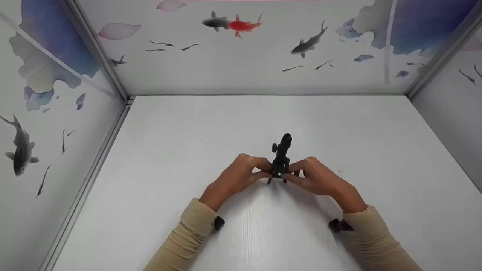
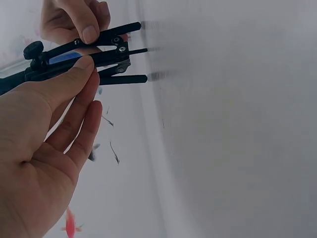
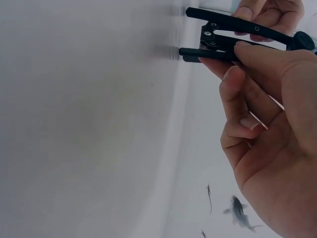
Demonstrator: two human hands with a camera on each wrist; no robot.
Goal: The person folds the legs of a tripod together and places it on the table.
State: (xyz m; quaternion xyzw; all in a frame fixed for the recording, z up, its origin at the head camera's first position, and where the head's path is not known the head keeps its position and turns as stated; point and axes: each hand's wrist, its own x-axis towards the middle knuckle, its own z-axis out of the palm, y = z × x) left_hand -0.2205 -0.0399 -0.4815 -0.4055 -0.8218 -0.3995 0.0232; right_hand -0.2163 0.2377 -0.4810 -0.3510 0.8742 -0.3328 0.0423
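A small black tripod (image 1: pixel 281 155) stands upright near the middle of the white table. Its legs are slightly spread at the bottom, and a round knob (image 1: pixel 274 147) juts from its left side. From the left, my left hand (image 1: pixel 235 176) pinches a leg low down between thumb and fingers. My right hand (image 1: pixel 320 177) pinches the lower part from the other side. In the left wrist view, metal hinge joints show between the tripod legs (image 2: pixel 124 79). The right wrist view has my right thumb and index finger on a leg (image 3: pixel 218 53), the other fingers loosely bent.
The white tabletop (image 1: pixel 188 124) spreads around the hands. Panels printed with fish (image 1: pixel 244 25) enclose it at the back and sides, with a metal frame edge (image 1: pixel 90 177) on the left. Black wrist devices (image 1: pixel 335 226) sit at both cuffs.
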